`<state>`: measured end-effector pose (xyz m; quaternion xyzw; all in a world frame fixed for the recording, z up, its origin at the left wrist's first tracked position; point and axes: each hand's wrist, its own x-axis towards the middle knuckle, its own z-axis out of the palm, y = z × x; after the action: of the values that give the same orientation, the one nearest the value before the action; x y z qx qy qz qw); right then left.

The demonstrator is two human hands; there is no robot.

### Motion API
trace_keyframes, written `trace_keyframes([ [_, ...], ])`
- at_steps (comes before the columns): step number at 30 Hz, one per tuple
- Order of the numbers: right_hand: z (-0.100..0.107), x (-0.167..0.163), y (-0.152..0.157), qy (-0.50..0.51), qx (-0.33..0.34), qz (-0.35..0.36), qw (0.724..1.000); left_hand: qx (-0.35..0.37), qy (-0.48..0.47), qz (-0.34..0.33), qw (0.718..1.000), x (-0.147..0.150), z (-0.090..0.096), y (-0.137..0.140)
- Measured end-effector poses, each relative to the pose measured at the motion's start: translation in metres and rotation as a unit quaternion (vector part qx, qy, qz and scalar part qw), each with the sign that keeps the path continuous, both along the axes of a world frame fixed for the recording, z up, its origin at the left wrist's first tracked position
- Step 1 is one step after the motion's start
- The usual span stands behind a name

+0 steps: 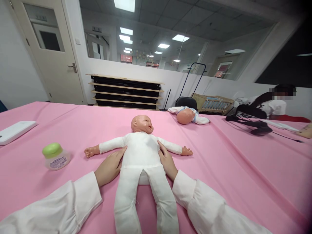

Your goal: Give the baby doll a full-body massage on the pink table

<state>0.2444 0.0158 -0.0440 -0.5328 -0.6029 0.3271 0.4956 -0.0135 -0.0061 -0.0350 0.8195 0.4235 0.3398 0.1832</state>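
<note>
Lying on the pink-covered table [243, 175] before a wall [175, 81] with a wide window [146, 39], the white-bodied doll [142, 151] had the left hand [110, 167] and right hand [168, 161] against its sides, though whether either grip was closed I couldn't tell.

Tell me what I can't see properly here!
All in the head view:
White cloth-bodied doll: feet cut off by the bottom edge.
White rectangular object: one end cut off by the left edge.
Translucent rounded jar with green lid: label print too small to read.
</note>
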Motion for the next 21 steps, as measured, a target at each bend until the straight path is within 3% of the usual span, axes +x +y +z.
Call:
trace_keyframes([
  [5,0.0005,-0.0003,0.0003,-0.003,-0.013,-0.007,1.000,-0.012,0.017,-0.016,1.000,-0.0009,-0.0019,0.0016],
  [11,0.0009,-0.0017,-0.0002,0.032,-0.025,-0.081,0.996,-0.015,0.023,-0.013,1.000,-0.0010,-0.0022,0.0014],
  [21,-0.0044,0.0035,0.0031,-0.022,-0.009,-0.080,0.997,-0.012,0.016,-0.016,1.000,-0.0016,-0.0027,0.0028],
])
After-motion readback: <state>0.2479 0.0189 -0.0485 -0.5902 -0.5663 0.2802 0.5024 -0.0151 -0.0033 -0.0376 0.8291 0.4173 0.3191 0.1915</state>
